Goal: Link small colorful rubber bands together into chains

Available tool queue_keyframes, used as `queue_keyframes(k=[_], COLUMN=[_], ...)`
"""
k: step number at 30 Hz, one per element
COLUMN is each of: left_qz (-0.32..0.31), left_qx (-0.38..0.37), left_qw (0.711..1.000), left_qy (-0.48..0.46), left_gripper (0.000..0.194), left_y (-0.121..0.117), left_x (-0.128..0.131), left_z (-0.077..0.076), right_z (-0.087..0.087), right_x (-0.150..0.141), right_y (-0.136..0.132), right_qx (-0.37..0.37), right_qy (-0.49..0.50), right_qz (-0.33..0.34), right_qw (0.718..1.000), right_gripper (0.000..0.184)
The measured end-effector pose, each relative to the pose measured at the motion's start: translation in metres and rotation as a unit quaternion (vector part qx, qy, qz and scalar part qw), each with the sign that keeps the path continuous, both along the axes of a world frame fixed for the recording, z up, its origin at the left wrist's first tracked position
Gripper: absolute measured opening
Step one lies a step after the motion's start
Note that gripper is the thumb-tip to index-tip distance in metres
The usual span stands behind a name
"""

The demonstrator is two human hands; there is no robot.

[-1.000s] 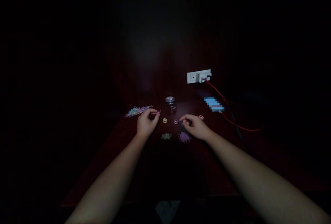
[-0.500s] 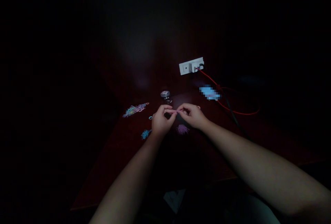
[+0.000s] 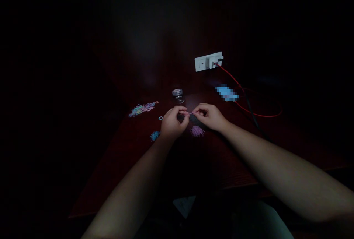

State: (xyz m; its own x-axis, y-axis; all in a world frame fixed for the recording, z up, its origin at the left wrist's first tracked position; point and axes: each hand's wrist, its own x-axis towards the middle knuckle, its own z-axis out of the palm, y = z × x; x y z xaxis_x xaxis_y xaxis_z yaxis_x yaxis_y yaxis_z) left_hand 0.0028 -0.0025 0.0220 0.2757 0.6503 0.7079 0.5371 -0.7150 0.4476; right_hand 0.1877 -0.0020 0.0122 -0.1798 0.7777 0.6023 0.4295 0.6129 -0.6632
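Note:
My left hand (image 3: 173,122) and my right hand (image 3: 210,116) meet above the dark red table, fingertips a little apart. Both pinch a small purple rubber band (image 3: 191,113) stretched between them. Just below the hands lies a loose pile of purple rubber bands (image 3: 197,131). A smaller pile of blue rubber bands (image 3: 155,135) is left of my left wrist, and a single light-blue band (image 3: 160,118) lies above it. Farther left sits a mixed-colour heap of rubber bands (image 3: 142,109). Behind the hands stands a small clear jar with a lid (image 3: 177,95).
A white wall socket (image 3: 208,62) holds plugs, with a red cable (image 3: 229,75) and a black cable (image 3: 250,110) running down onto the table (image 3: 110,172). A pixelated blue object (image 3: 226,92) lies on the right. Below the table's front edge shows a pale paper-like piece (image 3: 184,206).
My fingertips have drawn slightly apart, with my right hand shifting right, so more of the purple band shows between them. The camera view has tilted a little.

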Motion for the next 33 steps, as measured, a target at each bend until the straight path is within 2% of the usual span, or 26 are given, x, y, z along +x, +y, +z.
queue_keyframes(k=[6, 13, 18, 33], left_qz=[-0.018, -0.026, -0.025, -0.021], left_qx=[0.016, 0.004, 0.003, 0.014], left_qw=[1.000, 1.000, 1.000, 1.000], left_qy=[0.006, -0.003, 0.000, 0.001], left_gripper=[0.018, 0.018, 0.019, 0.020], left_y=[0.0024, 0.0029, 0.0035, 0.0035], left_x=[0.0030, 0.0026, 0.0025, 0.0024], left_z=[-0.0020, -0.0028, -0.0037, -0.0033], right_z=[0.0007, 0.0005, 0.0009, -0.0011], right_x=[0.0005, -0.0009, -0.0005, 0.0007], right_y=[0.0004, -0.0009, -0.0016, 0.0004], right_qx=[0.004, -0.045, -0.026, -0.035], right_qy=[-0.006, 0.039, 0.022, 0.022], right_qz=[0.007, 0.036, 0.041, 0.042], right_qw=[1.000, 0.998, 0.999, 0.998], right_gripper=[0.018, 0.018, 0.016, 0.013])
